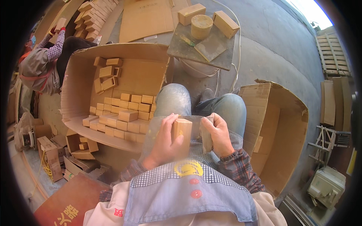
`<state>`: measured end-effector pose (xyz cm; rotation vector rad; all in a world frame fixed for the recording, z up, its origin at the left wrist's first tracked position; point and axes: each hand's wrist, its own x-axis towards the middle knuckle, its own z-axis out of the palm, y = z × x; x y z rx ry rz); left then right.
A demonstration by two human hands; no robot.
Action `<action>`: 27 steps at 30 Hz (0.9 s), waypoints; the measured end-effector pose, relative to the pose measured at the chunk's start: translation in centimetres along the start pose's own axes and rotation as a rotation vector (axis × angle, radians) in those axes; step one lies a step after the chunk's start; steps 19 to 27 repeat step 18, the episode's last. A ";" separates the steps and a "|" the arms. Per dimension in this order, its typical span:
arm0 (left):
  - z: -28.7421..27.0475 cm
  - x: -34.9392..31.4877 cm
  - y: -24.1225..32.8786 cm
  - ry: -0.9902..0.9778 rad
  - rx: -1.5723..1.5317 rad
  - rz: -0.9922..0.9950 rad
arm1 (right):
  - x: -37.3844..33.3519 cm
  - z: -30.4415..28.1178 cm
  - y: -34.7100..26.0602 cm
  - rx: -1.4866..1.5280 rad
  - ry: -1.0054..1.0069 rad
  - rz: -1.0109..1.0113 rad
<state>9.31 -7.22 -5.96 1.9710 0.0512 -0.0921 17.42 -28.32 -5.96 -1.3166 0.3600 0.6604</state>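
Observation:
Over my lap, my left hand (163,144) is closed round a small pale wooden box (182,130) that stands on end, fingers along its left side and the thumb across its near face. To the right, my right hand (220,136) pinches a stiff, grey-brown folded piece (206,138) that looks like sandpaper; its exact kind is unclear. A gap separates this piece from the wooden box. Left of my knees, a big cardboard box (113,141) holds neat rows of wooden boxes (126,116) and a loose pile of similar ones (107,78).
Another large cardboard box (264,113) stands by my right leg. Ahead, a small table (181,52) carries a round tub (201,26), wooden boxes (226,24), a flat plate (211,48) and a brush. At far left, another person (41,67) handles a block beside stacked wooden boxes (90,19).

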 end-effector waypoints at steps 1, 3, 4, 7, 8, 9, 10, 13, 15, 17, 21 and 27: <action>-0.2 -0.1 0.1 -0.010 -0.013 -0.010 | -0.3 0.0 -0.2 -0.011 -0.090 -0.098; -1.0 -0.6 0.7 -0.029 0.028 0.010 | 0.0 0.3 -1.0 -0.014 -0.201 -0.213; -1.5 -1.6 1.3 -0.040 0.077 0.029 | 0.2 0.1 -1.4 -0.047 -0.296 -0.165; -2.4 -3.8 3.1 -0.127 0.375 -0.152 | 0.6 0.5 -0.9 -0.107 -0.337 -0.114; -2.5 -4.4 3.5 -0.190 0.447 -0.295 | 0.8 0.5 -0.6 -0.110 -0.337 -0.105; -2.5 -4.9 3.8 -0.224 0.510 -0.396 | 0.9 0.4 -0.3 -0.103 -0.340 -0.108; -2.6 -5.2 3.7 -0.245 0.490 -0.437 | 0.9 0.2 -0.2 -0.097 -0.336 -0.117; -2.7 -5.9 2.5 -0.163 0.394 -0.398 | 0.6 -0.3 0.1 -0.227 -0.285 -0.177; -2.3 -6.7 1.2 -0.029 0.293 -0.342 | 0.4 -0.6 0.3 -0.214 -0.245 -0.187; -1.9 -6.6 -0.7 0.234 -0.021 -0.265 | 0.1 -0.9 0.6 -0.240 -0.223 -0.145; -1.8 -7.0 -1.4 0.281 -0.098 -0.286 | 0.0 -1.0 0.7 -0.231 -0.238 -0.105; -1.8 -7.0 -1.4 0.281 -0.098 -0.286 | 0.0 -1.0 0.7 -0.231 -0.238 -0.105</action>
